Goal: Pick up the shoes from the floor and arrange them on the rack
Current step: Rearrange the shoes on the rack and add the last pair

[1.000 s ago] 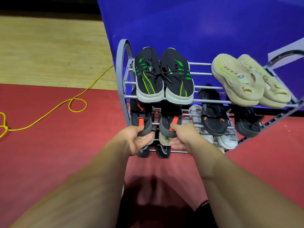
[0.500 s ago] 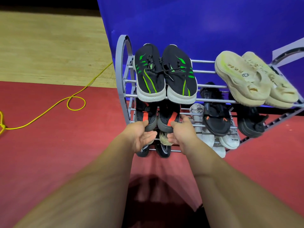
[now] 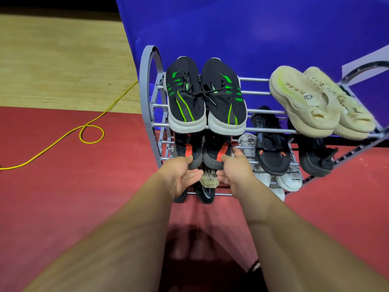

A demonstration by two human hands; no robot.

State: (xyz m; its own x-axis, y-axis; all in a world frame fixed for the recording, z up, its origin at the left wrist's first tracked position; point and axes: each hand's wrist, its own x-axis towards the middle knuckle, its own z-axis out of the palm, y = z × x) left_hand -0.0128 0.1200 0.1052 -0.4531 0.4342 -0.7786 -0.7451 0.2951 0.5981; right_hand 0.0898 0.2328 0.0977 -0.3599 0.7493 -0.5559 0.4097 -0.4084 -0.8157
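Observation:
A grey metal shoe rack (image 3: 148, 98) stands against a blue backdrop. On its second tier lie two dark grey shoes with orange heel tabs, toes pointing inward. My left hand (image 3: 181, 175) pinches the heel of the left grey shoe (image 3: 185, 148), thumb on top and fingers beneath. My right hand (image 3: 235, 169) grips the heel of the right grey shoe (image 3: 216, 150) with thumb and forefinger. The top tier partly hides both shoes.
The top tier holds black-and-green sneakers (image 3: 185, 95) and cream slides (image 3: 305, 102). Black sandals (image 3: 271, 148) and white sneakers (image 3: 290, 180) fill the right side; a beige shoe (image 3: 208, 178) sits lower down. A yellow cable (image 3: 90, 133) loops over the red floor at left.
Both hands have pushed the two grey shoes further in under the top tier. My left hand's fingers have loosened and spread below the heel.

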